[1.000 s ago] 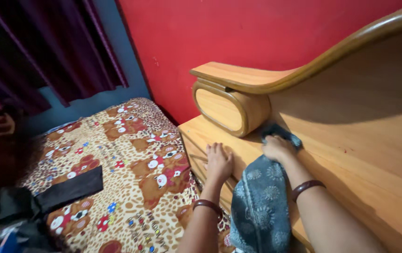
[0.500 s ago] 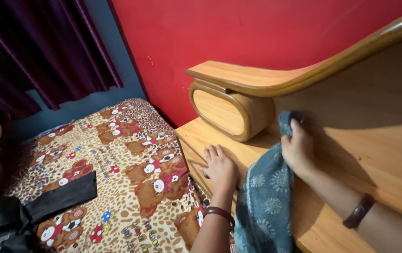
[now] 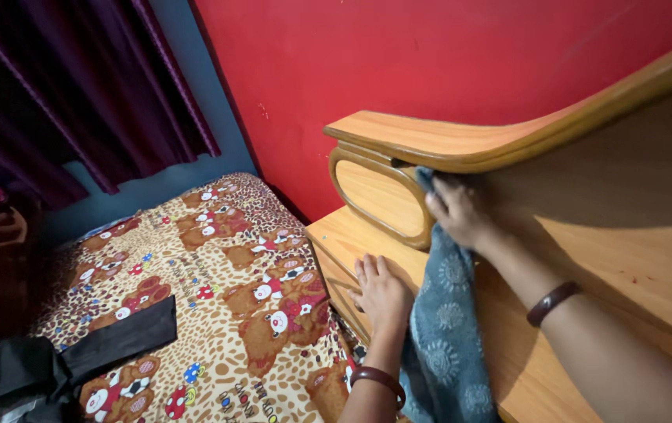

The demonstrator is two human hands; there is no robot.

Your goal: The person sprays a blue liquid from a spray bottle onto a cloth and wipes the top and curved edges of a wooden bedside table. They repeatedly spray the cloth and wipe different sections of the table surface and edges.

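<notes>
My right hand (image 3: 461, 210) grips a blue-grey patterned cloth (image 3: 447, 329) and presses its top end against the wooden headboard (image 3: 610, 235), just under the curved top rail beside the oval wooden end piece (image 3: 373, 197). The rest of the cloth hangs down over the headboard's lower ledge. My left hand (image 3: 381, 290) lies flat, fingers spread, on that lower wooden ledge (image 3: 344, 235), holding nothing. Both wrists wear a dark bangle.
A bed with a brown animal-print sheet (image 3: 211, 290) fills the lower left, with a black cloth strip (image 3: 113, 337) on it. A red wall (image 3: 446, 63) stands behind the headboard. Dark purple curtains (image 3: 77, 86) hang at the far left.
My right hand has carried the cloth up and left, from the headboard's lower face to the spot under the top rail by the oval end piece. My left hand stays on the ledge.
</notes>
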